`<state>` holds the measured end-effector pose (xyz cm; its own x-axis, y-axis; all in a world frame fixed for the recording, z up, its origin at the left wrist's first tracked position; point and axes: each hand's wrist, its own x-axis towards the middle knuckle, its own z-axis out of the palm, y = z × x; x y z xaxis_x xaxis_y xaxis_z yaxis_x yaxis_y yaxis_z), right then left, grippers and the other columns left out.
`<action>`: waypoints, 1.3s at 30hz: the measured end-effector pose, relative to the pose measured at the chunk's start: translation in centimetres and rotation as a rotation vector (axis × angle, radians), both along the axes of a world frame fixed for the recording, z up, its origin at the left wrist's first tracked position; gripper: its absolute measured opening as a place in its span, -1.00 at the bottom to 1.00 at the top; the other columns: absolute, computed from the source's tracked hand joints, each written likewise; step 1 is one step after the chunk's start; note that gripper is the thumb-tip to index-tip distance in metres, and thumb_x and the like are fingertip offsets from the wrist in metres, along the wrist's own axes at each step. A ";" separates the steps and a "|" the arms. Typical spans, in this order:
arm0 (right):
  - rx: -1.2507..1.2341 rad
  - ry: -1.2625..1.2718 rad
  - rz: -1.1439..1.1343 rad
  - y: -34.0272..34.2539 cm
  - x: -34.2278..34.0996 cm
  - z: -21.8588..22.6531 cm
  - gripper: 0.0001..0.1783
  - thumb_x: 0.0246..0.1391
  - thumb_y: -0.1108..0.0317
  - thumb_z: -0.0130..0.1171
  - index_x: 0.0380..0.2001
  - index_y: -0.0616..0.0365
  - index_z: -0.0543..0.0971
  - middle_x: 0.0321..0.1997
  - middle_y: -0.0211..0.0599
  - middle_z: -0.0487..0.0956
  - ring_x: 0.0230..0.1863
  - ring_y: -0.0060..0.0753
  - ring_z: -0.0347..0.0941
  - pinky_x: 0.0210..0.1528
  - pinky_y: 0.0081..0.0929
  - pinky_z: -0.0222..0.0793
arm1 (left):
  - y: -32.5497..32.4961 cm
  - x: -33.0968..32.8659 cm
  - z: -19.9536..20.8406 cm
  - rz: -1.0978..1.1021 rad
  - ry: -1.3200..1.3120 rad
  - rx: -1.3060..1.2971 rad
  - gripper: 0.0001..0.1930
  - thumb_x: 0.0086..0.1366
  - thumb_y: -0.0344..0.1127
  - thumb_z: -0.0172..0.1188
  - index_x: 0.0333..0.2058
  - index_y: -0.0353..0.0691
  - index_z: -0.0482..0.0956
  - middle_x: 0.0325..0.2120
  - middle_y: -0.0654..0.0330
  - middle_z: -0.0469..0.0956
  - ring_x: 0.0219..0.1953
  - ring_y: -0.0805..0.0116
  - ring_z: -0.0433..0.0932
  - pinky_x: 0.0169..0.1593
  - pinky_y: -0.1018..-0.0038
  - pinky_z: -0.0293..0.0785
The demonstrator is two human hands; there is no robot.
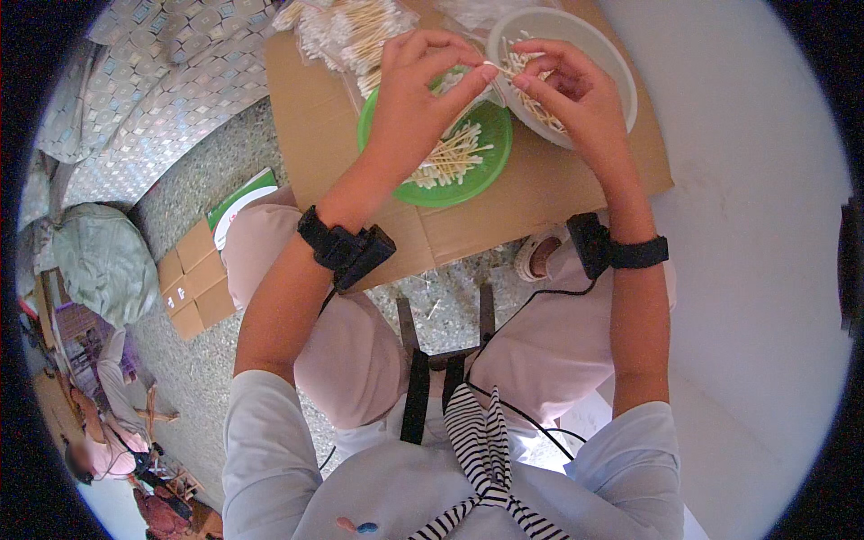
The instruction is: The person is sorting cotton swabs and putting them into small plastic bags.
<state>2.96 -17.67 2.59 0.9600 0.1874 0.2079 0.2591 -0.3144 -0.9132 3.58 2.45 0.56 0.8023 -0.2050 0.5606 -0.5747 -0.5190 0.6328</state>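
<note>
My left hand (423, 85) is closed in a pinch over the green bowl (498, 171), seemingly on the edge of a clear plastic bag (493, 97), mostly hidden behind the fingers. The thumb and fingers of my right hand (576, 94) pinch a thin cotton swab (506, 69) above the white bowl (621, 99). That swab's far tip meets my left thumb. A loose pile of cotton swabs (459, 155) lies in the green bowl. More cotton swabs (538, 112) lie in the white one, partly covered by my right hand.
Clear bags of cotton swabs (346, 36) lie at the back left of the cardboard-covered table (405, 238). A white wall (738, 180) runs along the right. Patterned fabric (171, 81) hangs at the left, above a flat cardboard box (193, 279). At the far lower left another person (117, 450) appears.
</note>
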 end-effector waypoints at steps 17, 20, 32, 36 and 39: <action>0.048 0.035 0.003 0.0 -0.2 0.2 -0.62 0.00 0.34 0.27 -0.07 0.12 0.54 -0.38 -0.37 0.61 -0.40 -0.65 0.47 -0.33 -0.69 0.40 | 0.1 0.3 0.0 -0.095 0.025 -0.058 -0.82 0.08 -0.18 0.27 -0.37 -0.12 0.62 -0.26 0.23 0.51 -0.09 0.17 0.34 0.06 0.32 0.21; 0.181 0.059 -0.023 0.3 -0.4 0.6 -0.63 0.00 0.35 0.26 -0.07 0.14 0.54 -0.35 -0.36 0.62 -0.40 -0.65 0.48 -0.32 -0.69 0.40 | -0.1 0.3 0.1 -0.128 -0.049 0.005 -0.82 0.07 -0.20 0.28 -0.41 -0.14 0.61 -0.27 0.23 0.50 -0.09 0.17 0.35 0.05 0.31 0.22; 0.489 0.061 0.005 1.4 -0.3 0.8 -0.72 0.07 0.38 0.19 -0.14 0.28 0.53 -0.22 -0.18 0.63 -0.33 -0.51 0.55 -0.20 -0.58 0.48 | -0.2 0.2 -0.3 -0.114 -0.019 -0.027 -0.81 0.06 -0.22 0.28 -0.40 -0.18 0.56 -0.32 0.18 0.53 -0.13 0.14 0.40 0.02 0.30 0.27; 0.341 0.033 -0.073 0.9 0.3 -0.2 -0.70 0.08 0.32 0.19 -0.16 0.28 0.54 -0.25 -0.22 0.63 -0.34 -0.50 0.55 -0.21 -0.60 0.47 | -0.2 0.2 0.0 -0.111 -0.014 -0.187 -0.84 0.03 -0.28 0.30 -0.43 -0.18 0.56 -0.35 0.21 0.55 -0.18 0.19 0.46 -0.04 0.33 0.32; 0.146 -0.014 -0.122 0.9 0.2 -0.4 -0.73 0.05 0.26 0.22 -0.22 0.19 0.59 -0.31 -0.29 0.64 -0.37 -0.56 0.54 -0.27 -0.61 0.44 | 0.1 0.4 0.2 -0.051 -0.023 -0.183 -0.86 0.01 -0.32 0.31 -0.43 -0.17 0.58 -0.36 0.23 0.57 -0.19 0.22 0.47 -0.06 0.35 0.34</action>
